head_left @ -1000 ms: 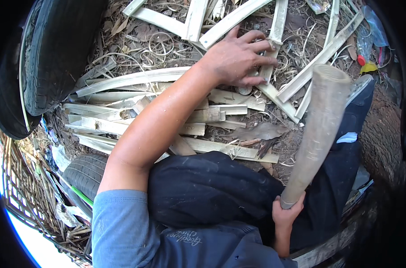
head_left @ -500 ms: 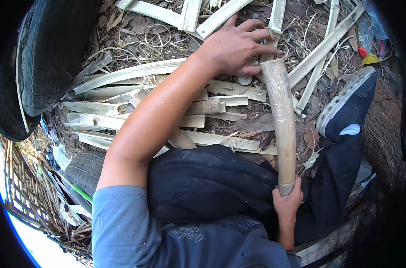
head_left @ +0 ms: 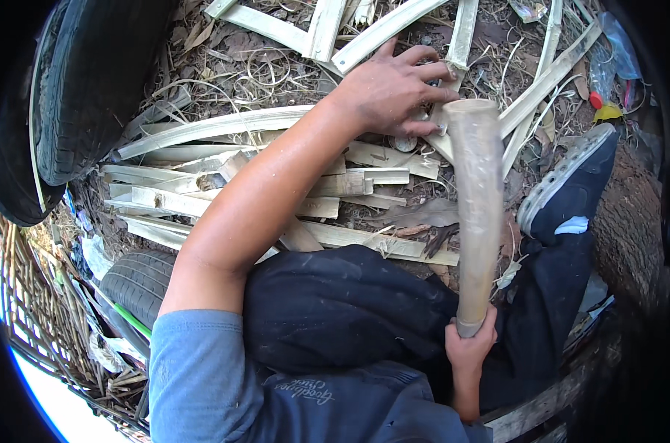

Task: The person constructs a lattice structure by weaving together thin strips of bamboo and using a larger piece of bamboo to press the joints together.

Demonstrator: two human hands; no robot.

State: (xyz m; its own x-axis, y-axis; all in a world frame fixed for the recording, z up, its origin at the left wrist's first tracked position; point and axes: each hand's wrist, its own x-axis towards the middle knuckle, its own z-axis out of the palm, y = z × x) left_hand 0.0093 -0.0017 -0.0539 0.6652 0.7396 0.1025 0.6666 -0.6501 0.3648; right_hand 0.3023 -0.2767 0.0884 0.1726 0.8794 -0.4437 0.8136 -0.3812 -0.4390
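My right hand [head_left: 471,345] is wrapped round the narrow lower end of a thick bamboo club [head_left: 477,214]. The club's wide end is raised near my left hand and a little smeared by motion. My left hand [head_left: 401,92] reaches far forward with its fingers spread and bent over the flat bamboo slats. Its fingertips touch or hover by the end of an upright slat [head_left: 462,33], where it meets other slats. What lies under the palm is hidden. Another long slat [head_left: 394,33] runs slantwise beyond my left hand.
Several cut bamboo strips [head_left: 165,199] lie piled left of my knee. Tyres [head_left: 99,88] stand at the left, above a heap of thin sticks [head_left: 47,317]. My shoe [head_left: 567,188] is at the right, near a clear plastic bottle [head_left: 601,70] and a tree trunk [head_left: 630,221].
The bamboo club has lifted, its wide end now tilted up and shifted right. My left hand stays at the same slats. The whole view has shifted slightly.
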